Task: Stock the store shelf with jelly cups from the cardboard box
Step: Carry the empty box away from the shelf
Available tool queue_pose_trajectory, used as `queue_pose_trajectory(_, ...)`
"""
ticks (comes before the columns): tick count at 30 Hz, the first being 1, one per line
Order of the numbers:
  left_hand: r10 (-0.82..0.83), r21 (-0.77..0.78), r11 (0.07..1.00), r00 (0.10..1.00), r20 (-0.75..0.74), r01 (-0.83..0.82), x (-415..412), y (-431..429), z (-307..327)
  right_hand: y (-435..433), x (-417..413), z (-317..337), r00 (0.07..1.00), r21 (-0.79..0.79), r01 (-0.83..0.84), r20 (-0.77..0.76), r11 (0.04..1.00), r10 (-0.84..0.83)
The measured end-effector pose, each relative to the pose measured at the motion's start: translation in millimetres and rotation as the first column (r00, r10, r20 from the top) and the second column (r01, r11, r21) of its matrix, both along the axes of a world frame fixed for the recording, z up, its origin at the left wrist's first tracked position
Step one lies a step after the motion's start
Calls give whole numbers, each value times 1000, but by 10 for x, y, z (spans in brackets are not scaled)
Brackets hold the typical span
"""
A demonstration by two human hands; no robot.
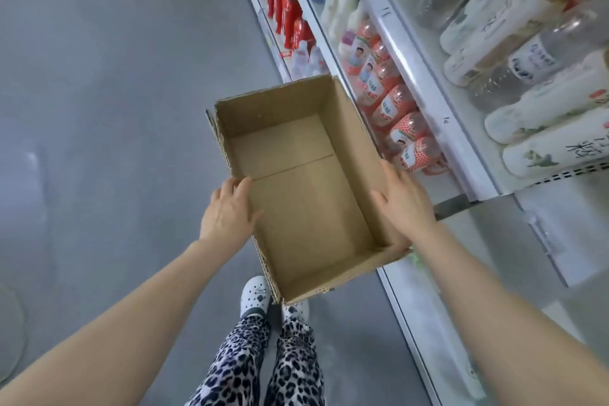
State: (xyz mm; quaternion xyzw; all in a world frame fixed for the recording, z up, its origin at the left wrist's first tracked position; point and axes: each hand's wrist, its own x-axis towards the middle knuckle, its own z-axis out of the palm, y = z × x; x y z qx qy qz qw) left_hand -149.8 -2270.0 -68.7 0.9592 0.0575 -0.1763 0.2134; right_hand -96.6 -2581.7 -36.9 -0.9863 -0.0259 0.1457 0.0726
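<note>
Shoes [255, 295] stand nearest, on the floor. Above them the left hand [227, 211] and right hand [407, 204] clasp the cardboard box [296, 175] by its long walls, thumbs inside. The box looks empty, its long axis running away from the person. The jelly cups [408, 128] lie in a row on the shelf [421, 76], nearest the right fingers [393, 175].

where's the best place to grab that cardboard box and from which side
Take the cardboard box by its two long side walls, one hand from each side, thumbs over the open rim, fingers outside. It is open-topped and empty, with no handles showing, so the thin walls are easiest to pinch. The left hand and right hand hold it this way.
</note>
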Motion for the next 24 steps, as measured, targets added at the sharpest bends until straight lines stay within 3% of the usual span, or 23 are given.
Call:
queue_pose_trajectory(5,188,-35,981,980,-62,-190,168,5,-469,-41,639,-557,999,-92,32,-26,995,-34)
queue_pose_trajectory(10,269,-11,961,943,-197,-276,197,-26,-762,-47,938,-1009,982,-165,108,-139,980,-132)
queue_pose_trajectory(13,328,-38,940,926,-186,-340,184,25,-794,-23,937,-1095,983,-194,140,-93,971,-160)
queue_pose_trajectory(19,387,-80,909,900,-200,-409,-58,445,-592,275,698,-861,997,11,39,-72,999,-38)
queue_pose_trajectory(24,556,-87,810,808,-195,-579,-487,1068,-215,960,561,-523,996,137,-25,-78,990,36)
